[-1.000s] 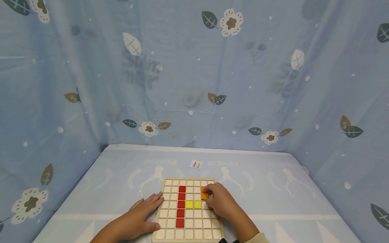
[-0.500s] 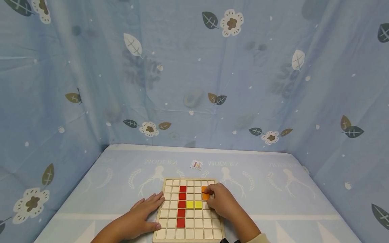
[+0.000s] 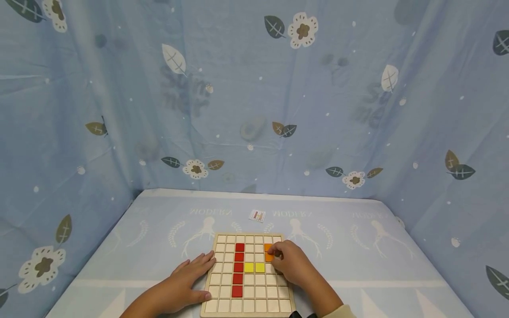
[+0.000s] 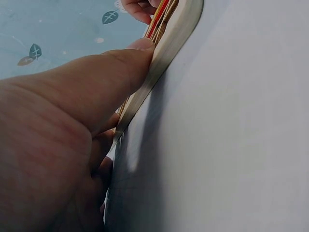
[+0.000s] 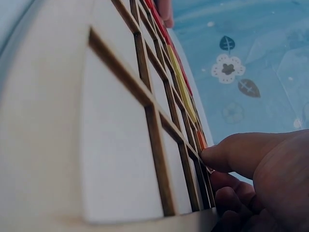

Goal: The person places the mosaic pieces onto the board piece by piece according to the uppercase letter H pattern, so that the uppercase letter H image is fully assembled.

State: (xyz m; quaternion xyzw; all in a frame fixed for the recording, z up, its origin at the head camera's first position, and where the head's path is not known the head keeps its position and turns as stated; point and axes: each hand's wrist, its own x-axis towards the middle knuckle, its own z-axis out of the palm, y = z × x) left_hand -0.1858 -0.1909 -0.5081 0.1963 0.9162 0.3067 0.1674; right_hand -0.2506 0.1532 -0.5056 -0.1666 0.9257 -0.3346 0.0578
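A square wooden grid board (image 3: 246, 315) with pale squares lies at the near middle of the table in the head view. A column of red tiles (image 3: 238, 267) runs down it, with two yellow tiles (image 3: 260, 267) to the right of the column. Farther right are two orange tiles (image 3: 268, 247), partly covered by fingers. My right hand (image 3: 292, 263) reaches over the board's right edge, fingers curled, thumb and index finger pinching at the lower orange tile (image 5: 201, 140). My left hand (image 3: 187, 282) rests spread along the left edge, its thumb (image 4: 144, 44) on the rim.
Beyond the board lies a small printed card (image 3: 257, 216) with a coloured grid pattern. A pale patterned cloth (image 3: 159, 247) covers the table. Blue floral curtains (image 3: 222, 110) enclose the back and both sides.
Both hands stay at their places on the board. The right fingers shift only very slightly at the orange tiles.
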